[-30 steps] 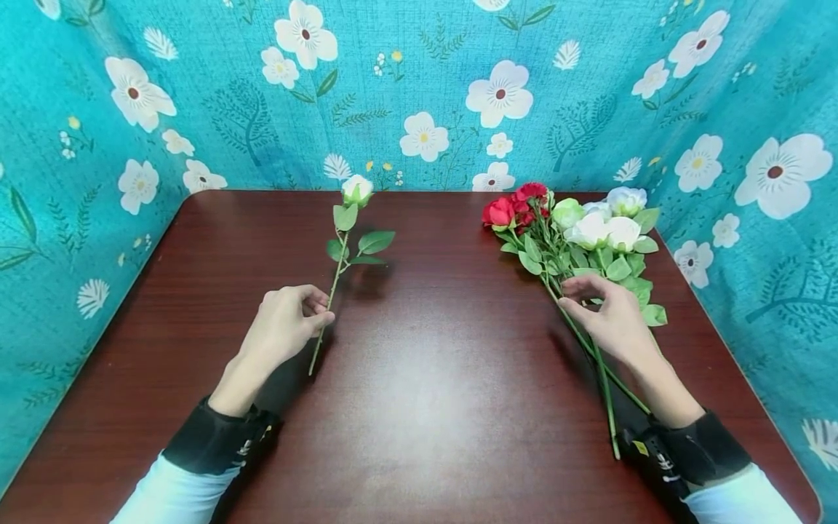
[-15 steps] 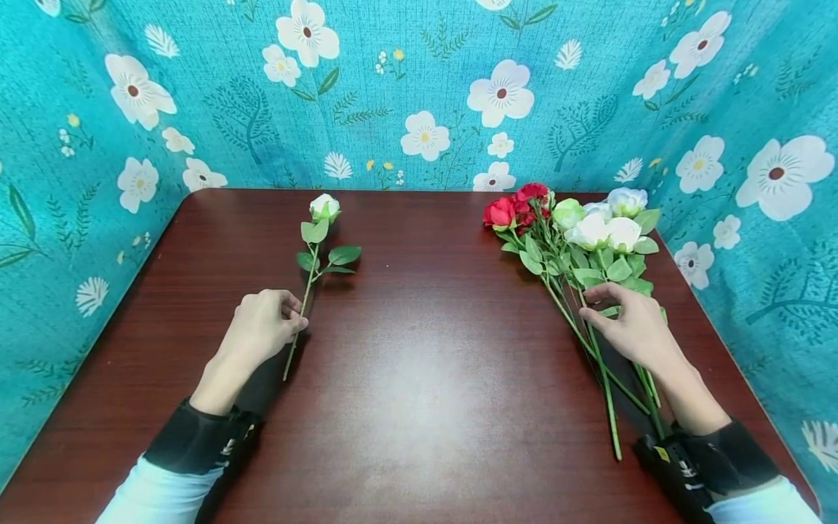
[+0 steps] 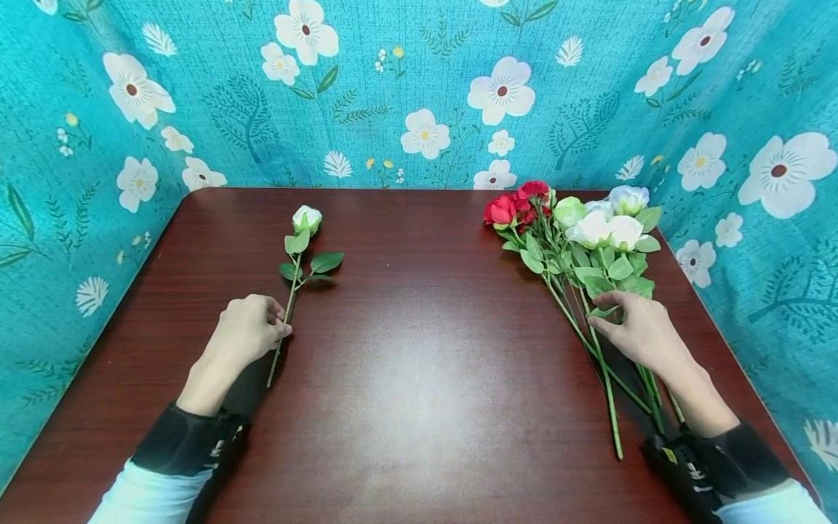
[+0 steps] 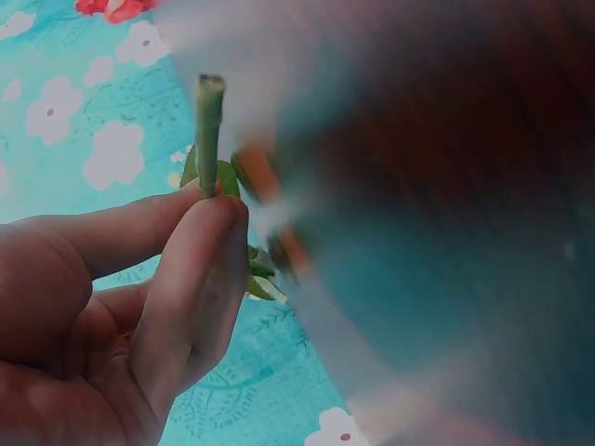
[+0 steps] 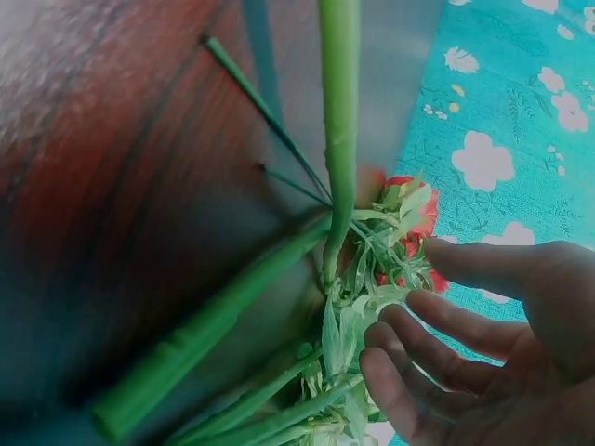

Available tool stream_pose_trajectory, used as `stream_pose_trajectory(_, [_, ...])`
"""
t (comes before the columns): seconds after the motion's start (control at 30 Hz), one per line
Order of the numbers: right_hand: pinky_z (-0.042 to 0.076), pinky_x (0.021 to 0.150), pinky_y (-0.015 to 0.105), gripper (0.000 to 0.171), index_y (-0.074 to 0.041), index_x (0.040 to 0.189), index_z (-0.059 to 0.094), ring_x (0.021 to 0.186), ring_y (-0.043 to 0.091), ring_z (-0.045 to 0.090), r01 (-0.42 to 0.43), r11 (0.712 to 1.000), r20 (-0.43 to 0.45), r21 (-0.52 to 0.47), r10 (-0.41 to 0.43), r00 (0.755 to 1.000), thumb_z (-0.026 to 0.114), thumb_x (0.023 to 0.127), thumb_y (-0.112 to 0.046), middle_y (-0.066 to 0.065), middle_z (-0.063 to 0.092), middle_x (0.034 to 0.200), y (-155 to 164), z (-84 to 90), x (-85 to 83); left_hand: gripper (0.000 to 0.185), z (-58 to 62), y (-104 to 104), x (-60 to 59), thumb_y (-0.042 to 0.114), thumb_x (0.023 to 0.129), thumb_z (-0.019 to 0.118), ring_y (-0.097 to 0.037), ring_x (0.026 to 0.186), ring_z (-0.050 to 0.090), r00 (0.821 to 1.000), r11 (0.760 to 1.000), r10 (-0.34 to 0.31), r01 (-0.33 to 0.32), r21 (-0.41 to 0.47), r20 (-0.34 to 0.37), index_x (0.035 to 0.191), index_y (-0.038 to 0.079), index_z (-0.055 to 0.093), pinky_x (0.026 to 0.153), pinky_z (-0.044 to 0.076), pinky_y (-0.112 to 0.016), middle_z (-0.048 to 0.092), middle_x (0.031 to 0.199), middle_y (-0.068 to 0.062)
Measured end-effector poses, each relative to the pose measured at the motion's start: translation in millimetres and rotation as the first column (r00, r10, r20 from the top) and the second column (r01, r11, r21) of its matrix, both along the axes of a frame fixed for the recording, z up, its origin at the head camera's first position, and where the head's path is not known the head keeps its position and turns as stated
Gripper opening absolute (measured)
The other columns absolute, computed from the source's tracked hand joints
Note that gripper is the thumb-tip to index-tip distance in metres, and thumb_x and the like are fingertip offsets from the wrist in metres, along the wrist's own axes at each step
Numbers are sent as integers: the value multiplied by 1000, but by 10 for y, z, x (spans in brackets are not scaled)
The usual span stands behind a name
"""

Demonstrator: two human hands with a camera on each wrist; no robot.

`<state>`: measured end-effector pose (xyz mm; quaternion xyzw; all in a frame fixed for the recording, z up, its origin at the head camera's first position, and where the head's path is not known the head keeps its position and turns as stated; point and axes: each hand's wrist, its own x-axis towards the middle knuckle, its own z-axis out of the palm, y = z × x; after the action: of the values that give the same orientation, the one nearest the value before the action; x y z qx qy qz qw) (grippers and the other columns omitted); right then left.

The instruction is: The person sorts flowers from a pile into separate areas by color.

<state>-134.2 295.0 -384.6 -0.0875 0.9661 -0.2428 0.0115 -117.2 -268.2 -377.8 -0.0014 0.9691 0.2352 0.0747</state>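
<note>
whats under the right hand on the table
Green stems of the bunch of flowers run under the right hand, lying on the dark wooden table. The fingers spread over the leaves. What lies directly beneath the palm is covered.

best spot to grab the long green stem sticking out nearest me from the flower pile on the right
Probably pinch the long green stem on its bare lower stretch, coming from above and from the table's middle. That end juts clear of the flower pile, leafless, flat on the table. The right hand sits over the stems to its right.
</note>
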Motion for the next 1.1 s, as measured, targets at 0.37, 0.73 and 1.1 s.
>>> stream_pose_trajectory(0.37, [51,71,57,37,11,120,63,93,45,64,40,997,57,70,-44,997,72,95,-15,29,68,104,147,53,-6,18,-39,-100,-11,7,91,75,-17,61,67,996,998,3,2,-63,85,96,-7,65,81,50,-59,69,73,-7])
stream_pose_trajectory(0.73, [49,74,61,37,16,117,58,92,51,62,33,988,117,148,-51,992,72,93,-8,31,66,100,287,30,-37,19,-13,-153,-12,7,92,74,-28,67,66,994,992,11,3,-128,113,97,-8,63,77,50,-58,65,66,-7])
stream_pose_trajectory(1.1, [51,63,55,17,9,90,69,71,40,64,48,976,132,215,-77,988,75,89,-8,17,69,76,319,17,-34,22,-28,-148,12,12,93,74,-20,59,67,995,995,6,4,-100,100,96,-7,63,82,49,-63,65,59,-1])
